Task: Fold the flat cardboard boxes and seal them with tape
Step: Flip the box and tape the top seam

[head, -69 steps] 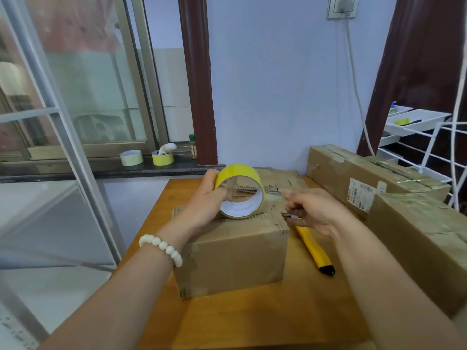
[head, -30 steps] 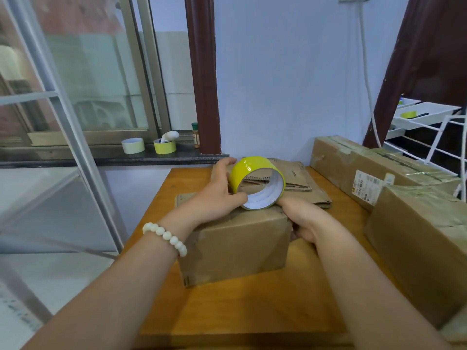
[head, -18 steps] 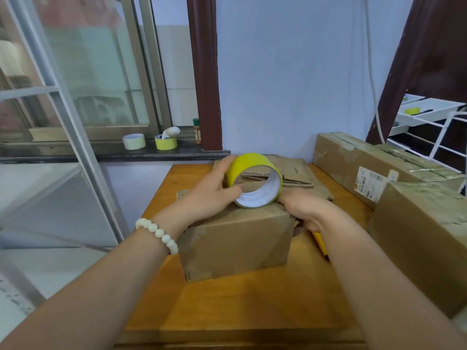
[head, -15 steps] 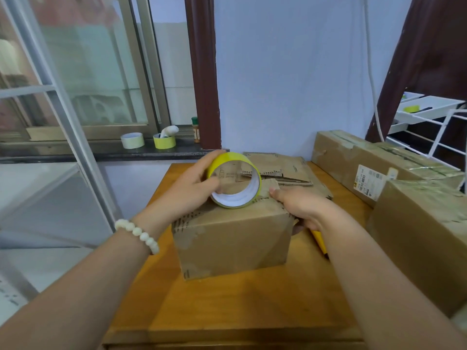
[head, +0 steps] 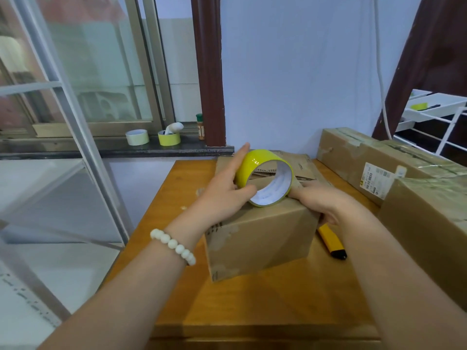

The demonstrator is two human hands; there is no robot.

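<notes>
Rightward along the box top is where the tape roll (head: 262, 176) has been travelling since half a second ago, closing the gap to the right hand (head: 322, 202), and the box (head: 257, 236) is now sitting slightly skewed on the bench (head: 252, 304).

Starting at the left hand (head: 226, 192): it is gripping the roll from the left, thumb tucked at the lower rim of the white core, index finger sticking up straight past the yellow outer face. The roll is standing on its rim on the box top, its open core facing the camera and a little to the right, so its axis is running roughly near to far and it is free to roll left and right across the lid. The right hand is lying just beside the roll on the other side, fingers stretched flat on the cardboard and pointing at it, pressing down near the box's right edge; no loose tape end is showing clearly.

Judging from this, the left hand is doing the carrying and the right is doing the anchoring, so the next pull is probably going leftward.

Further out, a yellow knife (head: 331, 242) is lying on the bench just right of the box, and flat cardboard (head: 307, 164) is waiting behind it.
</notes>
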